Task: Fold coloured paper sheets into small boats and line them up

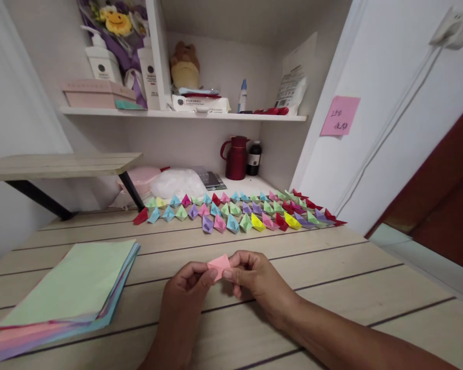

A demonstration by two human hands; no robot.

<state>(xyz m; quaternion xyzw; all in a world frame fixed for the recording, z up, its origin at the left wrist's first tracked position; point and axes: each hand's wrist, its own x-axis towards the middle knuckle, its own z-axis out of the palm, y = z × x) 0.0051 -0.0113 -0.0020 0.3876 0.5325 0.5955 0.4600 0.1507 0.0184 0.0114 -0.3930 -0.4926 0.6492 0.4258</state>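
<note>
A small folded piece of pink paper (219,264) is held up between my two hands, just above the table. My left hand (191,285) pinches its left edge between thumb and fingers. On the other side, my right hand (254,275) grips the right edge, with the thumb in front and the fingers partly hidden behind. Beyond the hands stand several rows of small folded paper boats (231,209) in many colours. To the left lies a stack of coloured paper sheets (73,280), pale green on top.
The slatted wooden table (324,288) reaches a white shelf unit (231,117). A raised wooden stand (61,165) with black legs is at the left. Behind the boats are a dark red jug (236,159), a dark bottle (254,158) and a white plastic bag (179,183).
</note>
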